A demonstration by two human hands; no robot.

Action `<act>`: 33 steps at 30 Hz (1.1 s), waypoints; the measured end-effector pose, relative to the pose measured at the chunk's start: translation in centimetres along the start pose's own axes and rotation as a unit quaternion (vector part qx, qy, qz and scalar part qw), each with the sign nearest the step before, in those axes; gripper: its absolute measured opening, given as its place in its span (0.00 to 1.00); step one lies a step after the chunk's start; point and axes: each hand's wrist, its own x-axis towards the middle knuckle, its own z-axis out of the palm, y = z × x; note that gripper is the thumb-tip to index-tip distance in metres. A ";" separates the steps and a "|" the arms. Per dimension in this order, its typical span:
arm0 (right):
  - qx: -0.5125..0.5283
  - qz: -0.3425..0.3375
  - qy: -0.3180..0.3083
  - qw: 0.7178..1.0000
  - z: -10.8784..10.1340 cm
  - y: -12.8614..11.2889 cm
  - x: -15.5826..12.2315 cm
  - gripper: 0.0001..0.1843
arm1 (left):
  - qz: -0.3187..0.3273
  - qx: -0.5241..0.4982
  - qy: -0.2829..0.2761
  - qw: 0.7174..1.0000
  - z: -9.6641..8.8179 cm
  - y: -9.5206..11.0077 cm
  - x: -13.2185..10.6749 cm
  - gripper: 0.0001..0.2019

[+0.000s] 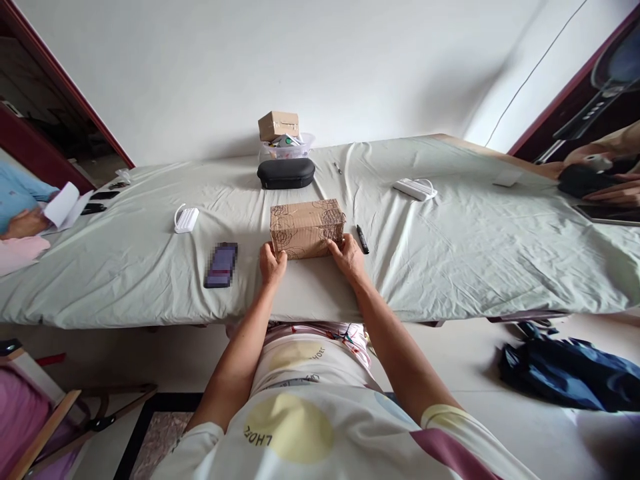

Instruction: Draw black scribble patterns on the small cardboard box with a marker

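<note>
A brown cardboard box point(305, 230) with dark scribbled swirls on its top and front sits on the cloth right in front of me. My left hand point(273, 264) grips its near left corner, the thumb on the front face. At the near right corner, my right hand point(349, 256) holds the box the same way; some fingers of both hands are hidden behind its sides. Just right of the box lies a black marker point(363, 239). To the left of my left hand rests a phone point(221, 265) with a blurred screen.
Behind the box stand a black case point(286, 173) and a plastic basket point(305, 148) topped by a smaller carton point(279, 125). White corded blocks point(187, 220) lie left and right on the wrinkled tablecloth point(475, 253). Other people's hands appear at both table ends, one with paper point(64, 204).
</note>
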 end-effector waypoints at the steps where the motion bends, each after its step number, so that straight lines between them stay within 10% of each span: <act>1: -0.001 0.001 0.000 1.000 0.0 -0.1 0.0 0.34 | -0.003 0.000 0.000 1.000 0.0 0.1 0.0 0.11; 33: -0.001 0.002 0.016 1.000 -0.8 -0.4 0.0 0.50 | -0.041 0.004 -0.029 0.999 0.0 0.0 0.1 0.18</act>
